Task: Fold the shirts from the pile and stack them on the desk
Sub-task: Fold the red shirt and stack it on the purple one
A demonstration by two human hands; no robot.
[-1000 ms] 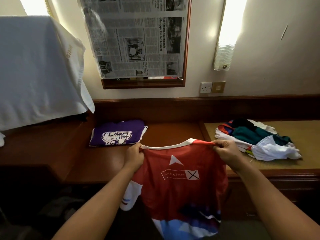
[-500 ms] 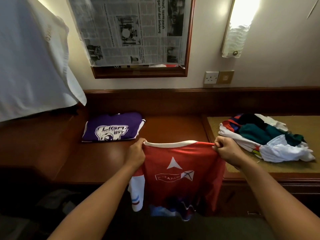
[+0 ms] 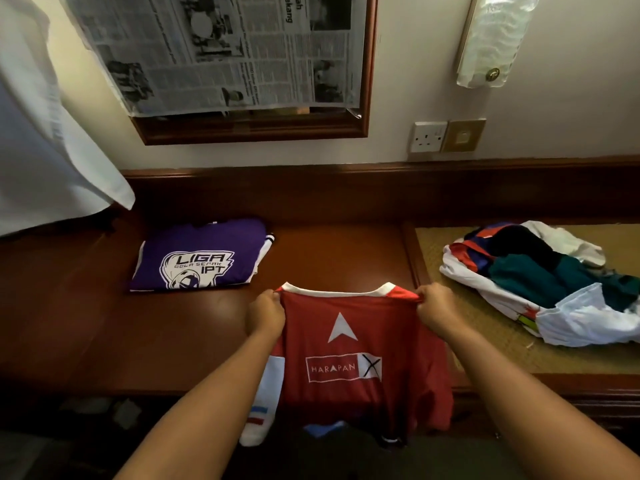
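Gripping red shirt (image 3: 360,341), both hands (image 3: 349,308).

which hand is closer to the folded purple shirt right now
Left. The left hand grips the red shirt beside the purple shirt; the right hand is farther away.

Wall, left of centre: I see a framed mirror (image 3: 367,64) covered by newspaper (image 3: 214,53).
Wall, right: lamp (image 3: 491,39), with socket (image 3: 428,136) touching switch (image 3: 463,136) below.
Far left: white cloth (image 3: 38,140) hangs.
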